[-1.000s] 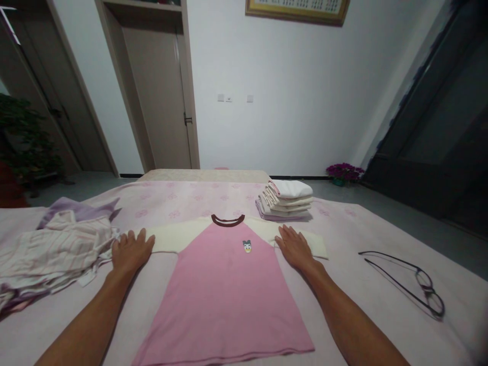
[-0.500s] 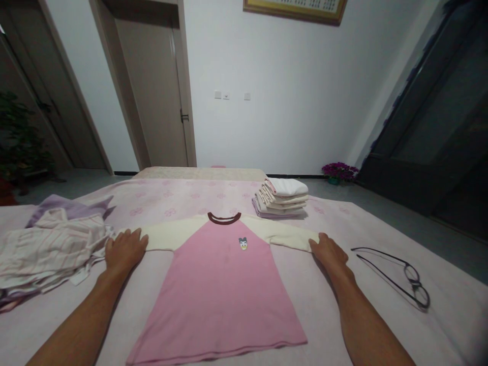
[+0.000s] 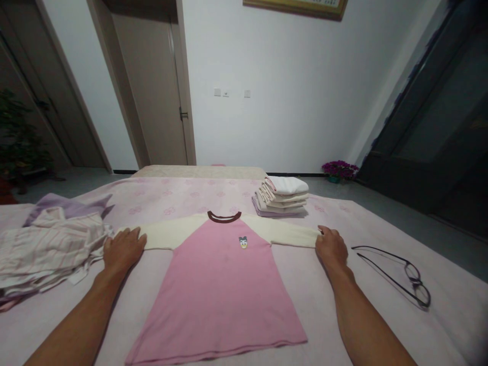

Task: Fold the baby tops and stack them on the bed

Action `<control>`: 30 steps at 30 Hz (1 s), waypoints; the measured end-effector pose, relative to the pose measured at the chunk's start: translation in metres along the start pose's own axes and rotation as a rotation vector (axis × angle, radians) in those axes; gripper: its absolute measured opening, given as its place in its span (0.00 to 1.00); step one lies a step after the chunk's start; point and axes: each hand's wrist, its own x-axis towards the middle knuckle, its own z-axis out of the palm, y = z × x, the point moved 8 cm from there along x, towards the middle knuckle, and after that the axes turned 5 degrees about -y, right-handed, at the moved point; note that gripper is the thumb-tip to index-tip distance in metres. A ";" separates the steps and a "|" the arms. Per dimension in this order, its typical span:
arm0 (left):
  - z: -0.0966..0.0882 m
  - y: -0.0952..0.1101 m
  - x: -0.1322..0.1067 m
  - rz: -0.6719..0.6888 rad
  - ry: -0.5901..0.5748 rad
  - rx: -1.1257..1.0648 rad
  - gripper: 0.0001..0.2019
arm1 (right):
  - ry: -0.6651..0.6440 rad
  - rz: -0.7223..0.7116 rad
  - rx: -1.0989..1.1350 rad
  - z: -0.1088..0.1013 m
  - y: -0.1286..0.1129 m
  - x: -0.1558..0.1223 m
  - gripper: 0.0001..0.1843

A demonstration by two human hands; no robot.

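Note:
A pink long-sleeved shirt lies flat, front up, with cream sleeves, a dark brown collar and a small duck-face patch on the chest. My left hand rests over the end of the left-side sleeve, fingers curled down on it. The cuff there is partly hidden beneath the hand. At the opposite side my right hand grips the other cuff, its fingers closed on the cloth. Both sleeves are stretched out straight sideways.
Left of my left hand is a loose heap of striped and purple clothes. A folded stack of clothes stands beyond the right sleeve. Black-framed glasses lie to the right. Everything rests on a pink flowered bedsheet.
My right hand has shifted slightly outward with the cuff, and the right sleeve looks straighter and smoother. My left hand has stayed almost in place.

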 end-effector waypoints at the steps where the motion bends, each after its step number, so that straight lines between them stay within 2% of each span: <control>1: 0.000 0.000 0.000 0.002 0.000 -0.002 0.25 | 0.038 -0.029 -0.029 -0.004 -0.006 -0.002 0.23; 3: 0.000 0.001 -0.001 0.001 0.005 -0.005 0.25 | 0.079 -0.114 -0.047 -0.008 -0.024 -0.007 0.23; 5: -0.001 0.001 -0.001 -0.001 0.013 -0.009 0.25 | 0.046 -0.220 -0.019 -0.005 -0.046 -0.012 0.22; 8: -0.003 0.002 -0.002 0.003 0.032 0.001 0.25 | -0.104 -0.403 0.012 0.015 -0.077 -0.020 0.24; 10: -0.004 0.002 -0.002 0.008 0.038 0.011 0.25 | -0.238 -0.470 -0.011 0.034 -0.088 -0.024 0.26; 12: -0.005 0.004 -0.003 0.012 0.034 0.020 0.24 | -0.320 -0.454 -0.062 0.048 -0.086 -0.025 0.28; 14: -0.008 0.006 -0.005 0.010 0.028 0.026 0.24 | -0.323 -0.392 -0.120 0.053 -0.080 -0.022 0.29; 17: -0.013 0.008 -0.007 0.007 0.044 0.035 0.23 | -0.270 -0.312 -0.180 0.048 -0.075 -0.020 0.28; 19: -0.016 0.011 -0.007 0.025 0.090 0.024 0.24 | -0.256 -0.323 -0.153 0.041 -0.084 -0.022 0.27; 22: -0.012 0.017 -0.004 0.121 0.121 -0.025 0.25 | -0.288 -0.440 0.012 0.036 -0.116 -0.030 0.28; 25: 0.001 0.021 0.001 0.210 0.058 -0.074 0.26 | -0.373 -0.630 0.128 0.041 -0.161 -0.041 0.29; 27: 0.009 0.020 0.003 0.225 0.012 -0.083 0.27 | -0.430 -0.727 0.137 0.049 -0.188 -0.046 0.29; 30: 0.014 0.019 0.004 0.216 -0.034 -0.074 0.28 | -0.487 -0.775 0.068 0.061 -0.218 -0.047 0.31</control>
